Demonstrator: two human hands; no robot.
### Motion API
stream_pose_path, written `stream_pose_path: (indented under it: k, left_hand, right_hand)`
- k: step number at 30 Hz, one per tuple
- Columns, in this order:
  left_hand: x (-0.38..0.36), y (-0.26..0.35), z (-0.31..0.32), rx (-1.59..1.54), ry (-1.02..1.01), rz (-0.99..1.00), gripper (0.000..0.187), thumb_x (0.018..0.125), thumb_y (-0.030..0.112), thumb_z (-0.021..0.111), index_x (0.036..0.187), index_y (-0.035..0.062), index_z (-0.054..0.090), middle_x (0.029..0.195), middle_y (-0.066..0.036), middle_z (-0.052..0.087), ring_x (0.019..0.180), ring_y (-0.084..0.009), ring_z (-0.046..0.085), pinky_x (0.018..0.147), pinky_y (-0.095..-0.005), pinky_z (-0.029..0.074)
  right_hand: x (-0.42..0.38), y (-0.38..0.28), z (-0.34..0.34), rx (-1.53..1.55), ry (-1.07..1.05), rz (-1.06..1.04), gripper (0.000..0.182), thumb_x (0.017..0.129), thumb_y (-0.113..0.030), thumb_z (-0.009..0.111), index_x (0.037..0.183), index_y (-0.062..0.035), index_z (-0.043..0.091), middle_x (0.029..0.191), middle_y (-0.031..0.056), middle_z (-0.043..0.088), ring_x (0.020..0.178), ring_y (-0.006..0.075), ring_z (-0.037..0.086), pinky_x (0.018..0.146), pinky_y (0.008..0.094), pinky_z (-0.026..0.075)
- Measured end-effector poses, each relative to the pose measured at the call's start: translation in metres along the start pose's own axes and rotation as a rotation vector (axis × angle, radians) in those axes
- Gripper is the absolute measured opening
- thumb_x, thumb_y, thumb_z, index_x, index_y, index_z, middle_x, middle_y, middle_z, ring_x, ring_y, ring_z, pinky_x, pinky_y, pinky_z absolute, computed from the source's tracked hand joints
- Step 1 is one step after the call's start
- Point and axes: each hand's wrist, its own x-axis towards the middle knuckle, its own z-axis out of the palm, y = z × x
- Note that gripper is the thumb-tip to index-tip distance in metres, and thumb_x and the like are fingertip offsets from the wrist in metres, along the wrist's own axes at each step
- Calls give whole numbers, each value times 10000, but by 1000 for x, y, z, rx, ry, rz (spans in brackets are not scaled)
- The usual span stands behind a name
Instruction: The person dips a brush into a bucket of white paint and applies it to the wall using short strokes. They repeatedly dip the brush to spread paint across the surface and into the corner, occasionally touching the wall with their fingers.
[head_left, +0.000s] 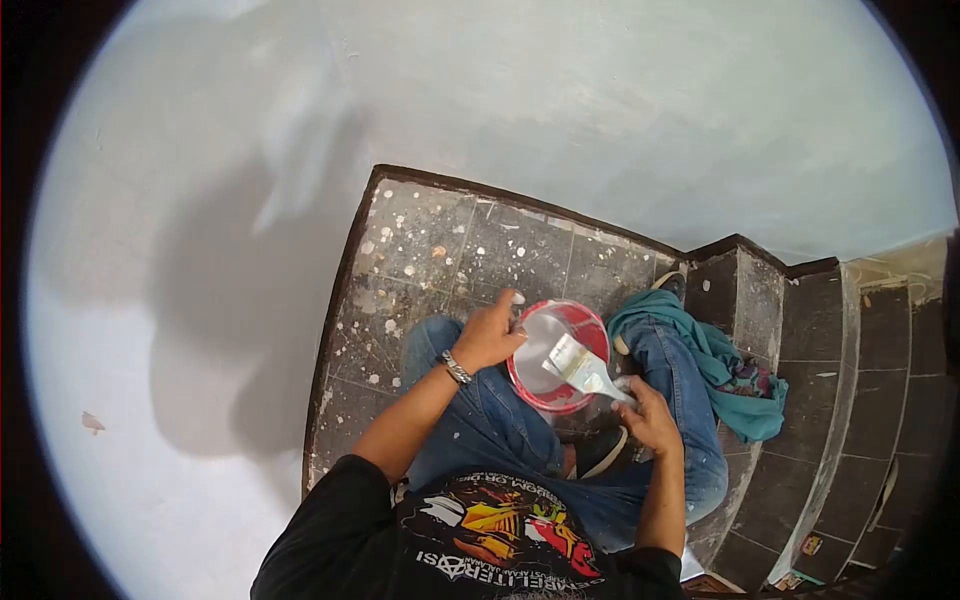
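Observation:
Between my bent legs stands a red paint bucket (598,335) with whitish paint inside. My left hand (488,335) is at the bucket's left rim, its thumb over the edge and its index finger stretched along the outside; the fingertip looks white. A wide paintbrush (592,376) is in my right hand (652,416), gripped by its pale handle. Its paint-covered bristles point up and left over the bucket's opening. The fingers of the right hand are closed round the handle end at the bucket's lower right.
Dark floor tiles (415,235) spotted with paint lie under me, edged by a dark skirting. Pale walls (600,110) rise ahead and to the left. Dark tiled steps (800,415) are on the right. A teal cloth (755,405) is draped beside my right leg onto a step.

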Motion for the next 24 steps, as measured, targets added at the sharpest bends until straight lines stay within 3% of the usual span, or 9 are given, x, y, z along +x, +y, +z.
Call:
stream_pose_path:
  k: [5,9,12,18,21,24]
  left_hand:
    - [3,-13,-21,-18,100,-99,564,736,200,648,1213,12,413,714,-144,624,684,-361,626,621,-453,481]
    - [-3,-7,-22,-51,149,-140,578,733,180,655,1230,15,411,714,-147,618,683,-347,627,625,-437,479]
    - [-7,-10,-14,-54,118,-159,592,737,175,652,1249,14,402,716,-151,613,674,-342,626,624,-428,479]
    - [-13,-5,-20,-126,24,-189,610,749,179,649,1263,-26,391,735,-183,611,702,-356,621,644,-432,477]
    - [-13,-4,-27,-108,-39,-157,625,754,182,646,1273,-41,378,754,-197,613,728,-364,622,660,-437,474]
    - [-11,-10,-24,-83,-38,-117,657,760,184,641,1292,-60,342,762,-220,610,753,-381,624,683,-446,476]
  right_hand:
    - [37,-5,1,-14,49,-111,347,769,-58,663,1095,-11,554,1003,208,612,952,387,597,818,386,464]
    - [56,-35,-3,-208,104,-211,347,785,-111,665,1103,-19,563,1008,197,614,964,370,594,824,409,466]
    - [62,-45,-3,-306,68,-141,327,800,-161,661,1085,-29,568,983,185,625,917,373,602,769,406,476]
    - [60,-34,2,-466,184,-298,273,816,-164,642,1050,-40,575,999,172,624,935,358,596,782,398,468]
    - [55,-43,0,-332,137,-192,289,814,-142,632,1082,-46,584,987,148,620,903,365,603,781,416,481]
    - [54,-29,10,-339,183,-236,306,803,-125,637,1089,-32,580,978,156,616,898,366,602,785,410,481]
